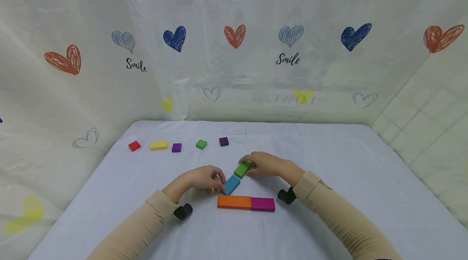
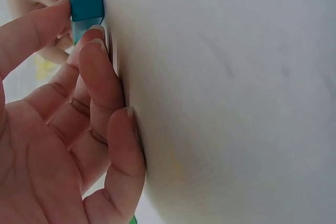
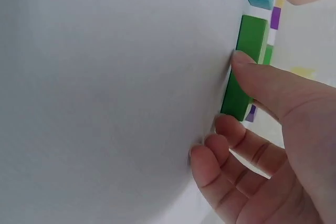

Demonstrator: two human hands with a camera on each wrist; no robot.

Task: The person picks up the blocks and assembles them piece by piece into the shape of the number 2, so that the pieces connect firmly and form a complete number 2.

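Near the middle of the white table, my left hand (image 1: 205, 178) holds the lower end of a blue block (image 1: 231, 185) between thumb and fingers. Just beyond it, my right hand (image 1: 269, 163) grips a longish green block (image 1: 243, 169); in the right wrist view the thumb presses the side of this green block (image 3: 252, 40). Both blocks lie slantwise, nearly end to end, and the right wrist view shows a small gap between them. Closer to me, an orange block (image 1: 234, 202) and a magenta block (image 1: 263, 204) lie end to end in a straight row.
Along the back left lie a red block (image 1: 134, 146), a yellow block (image 1: 159, 145), a purple block (image 1: 176, 147), a small green block (image 1: 201, 144) and a dark purple block (image 1: 224, 141). A white curtain printed with hearts (image 1: 234, 36) hangs behind the table.
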